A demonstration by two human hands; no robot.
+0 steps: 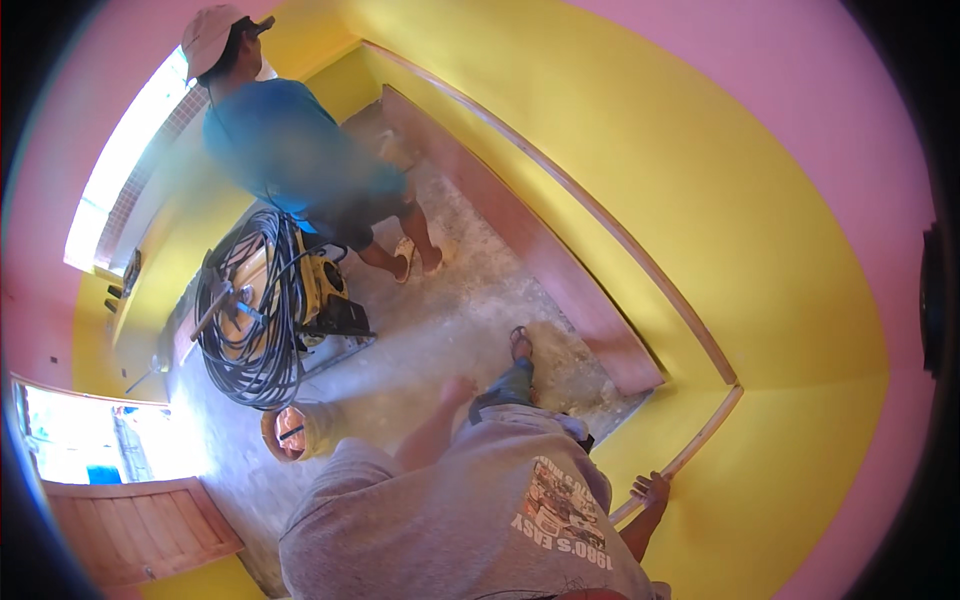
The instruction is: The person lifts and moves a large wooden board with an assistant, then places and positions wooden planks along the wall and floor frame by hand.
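Observation:
On the right, my right hand has its fingers curled over a narrow wooden trim strip on the yellow wall. Part of that arm is hidden behind my grey printed shirt. My left hand reaches forward over the floor, too blurred to show its fingers; nothing nameable shows in it. A longer wooden strip runs along the adjoining wall and meets the first one at the corner. Beneath it, a wide brown board stands along the foot of the wall.
Ahead to the left, a co-worker in a blue shirt and pale cap faces away. Beside them stands a yellow wheeled machine wrapped in coiled black hose. A round container sits nearer on the concrete floor. A wooden door stands lower left.

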